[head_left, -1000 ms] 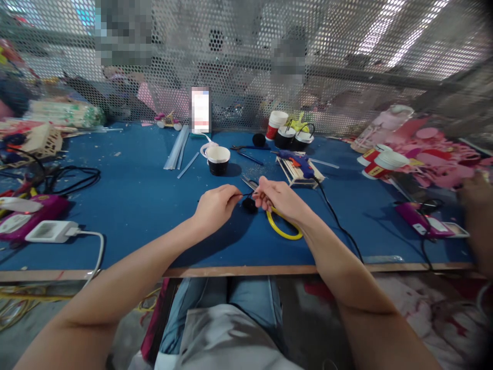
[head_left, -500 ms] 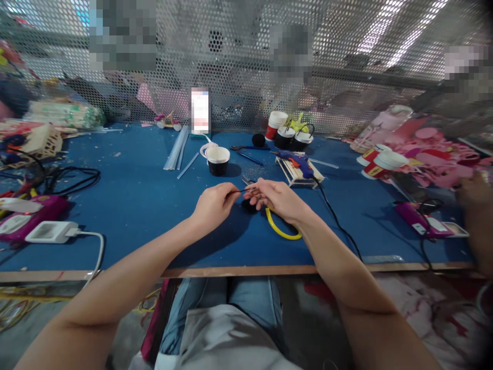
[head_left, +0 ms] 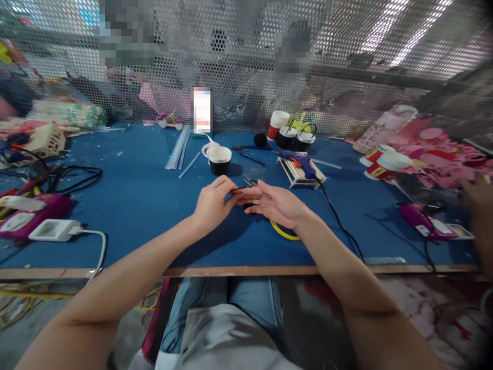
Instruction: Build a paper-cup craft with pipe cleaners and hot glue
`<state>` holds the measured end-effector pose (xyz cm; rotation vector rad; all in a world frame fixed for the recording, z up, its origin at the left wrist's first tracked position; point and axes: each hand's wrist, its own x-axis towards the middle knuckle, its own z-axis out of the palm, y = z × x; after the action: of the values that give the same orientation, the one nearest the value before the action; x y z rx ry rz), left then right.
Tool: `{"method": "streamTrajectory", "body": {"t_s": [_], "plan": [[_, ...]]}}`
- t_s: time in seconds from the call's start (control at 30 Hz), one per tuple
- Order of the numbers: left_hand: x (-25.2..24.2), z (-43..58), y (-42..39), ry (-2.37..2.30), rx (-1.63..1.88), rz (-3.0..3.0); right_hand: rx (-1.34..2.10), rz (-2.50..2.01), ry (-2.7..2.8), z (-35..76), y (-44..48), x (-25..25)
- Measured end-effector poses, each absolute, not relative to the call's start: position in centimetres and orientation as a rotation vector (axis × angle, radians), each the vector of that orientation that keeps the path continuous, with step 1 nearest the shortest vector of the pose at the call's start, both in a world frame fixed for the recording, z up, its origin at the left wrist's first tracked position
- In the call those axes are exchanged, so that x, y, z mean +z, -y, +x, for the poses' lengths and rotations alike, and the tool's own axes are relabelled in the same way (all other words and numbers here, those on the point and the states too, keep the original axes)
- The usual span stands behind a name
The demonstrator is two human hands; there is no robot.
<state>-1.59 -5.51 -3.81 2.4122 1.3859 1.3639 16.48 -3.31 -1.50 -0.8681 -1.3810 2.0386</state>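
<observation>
Near the middle of the table, my left hand (head_left: 213, 203) is closed in a pinch on a thin black wire (head_left: 241, 188). My right hand (head_left: 283, 204) meets it from the other side, its fingers stretched toward the left fingertips. The wire runs along the right index finger, and the right thumb presses near its far end. Scissors (head_left: 249, 181) lie just behind the hands, their yellow handle loop (head_left: 284, 232) partly hidden under my right hand. A dark object under the fingers is mostly covered. Beyond my left hand stands a black paper cup with a white rim (head_left: 220, 163).
A blue glue gun (head_left: 300, 163) rests on a small wooden rack (head_left: 296, 177), its cord trailing to the front edge. Glue sticks (head_left: 178, 149), a phone (head_left: 202, 110) and several cups (head_left: 287, 137) stand behind. Power strips (head_left: 36, 216) lie left and right. Another person's arm (head_left: 479, 216) is at far right.
My right fingers have straightened and moved left along the wire toward my left fingertips. My left hand keeps its pinch, lifted slightly. The camera view has shifted a little.
</observation>
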Motion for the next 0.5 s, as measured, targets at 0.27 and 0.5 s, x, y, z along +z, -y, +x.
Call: {"method": "streamTrajectory", "body": {"t_s": [0.27, 0.5], "plan": [[-4.02, -1.51, 5.6, -1.489, 1.326, 2.557, 2.086, -0.845, 1.34, 16.41, 3.37, -1.61], [-3.98, -1.42, 5.52, -1.424, 1.384, 2.448, 2.035, -0.841, 1.372, 16.12, 3.63, -1.47]]}}
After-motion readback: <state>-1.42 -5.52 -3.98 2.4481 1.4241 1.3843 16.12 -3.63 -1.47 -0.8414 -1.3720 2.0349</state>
